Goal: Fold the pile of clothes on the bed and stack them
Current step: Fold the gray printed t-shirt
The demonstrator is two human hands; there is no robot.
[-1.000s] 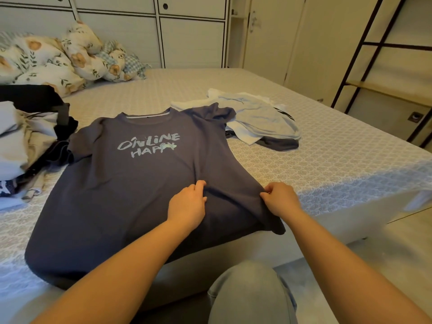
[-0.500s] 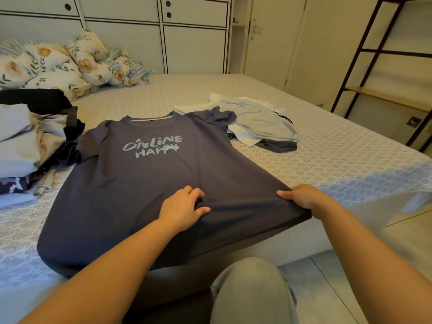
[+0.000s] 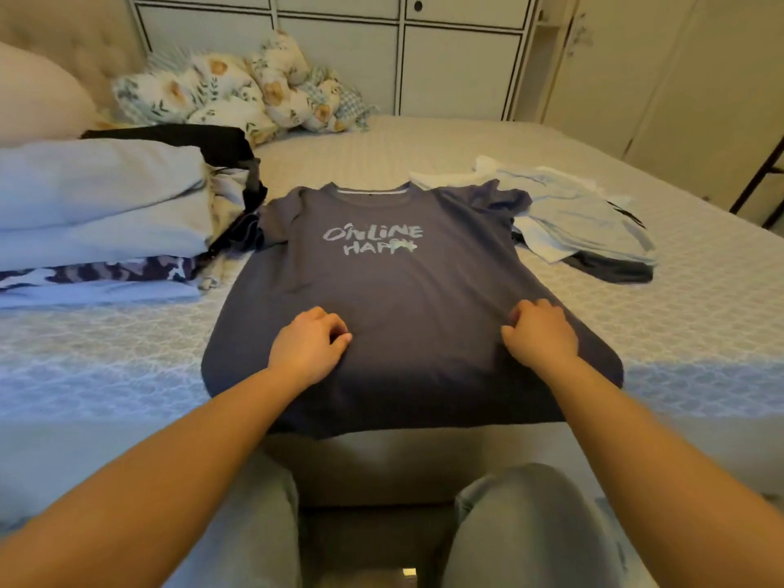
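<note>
A dark grey t-shirt (image 3: 403,290) with pale "ONLINE HAPPY" lettering lies face up and spread flat on the bed (image 3: 700,316), its hem hanging over the near edge. My left hand (image 3: 309,341) sits on the shirt's lower left, fingers curled, pinching the fabric. My right hand (image 3: 539,333) grips the shirt's lower right, where creases run out from the knuckles. A heap of unfolded clothes (image 3: 106,205) lies to the left. A low stack of folded pale garments (image 3: 585,222) lies to the right, touching the shirt's sleeve.
Floral bedding (image 3: 237,91) is bunched at the head of the bed in front of white cabinet doors (image 3: 458,70). A black metal rack (image 3: 759,180) stands at the far right. My knees (image 3: 530,524) in grey trousers press against the bed's near side.
My right hand left the shirt's right hem corner and moved inward onto the body. My left hand shifted slightly left. The shirt now lies straighter and flatter in front of me.
</note>
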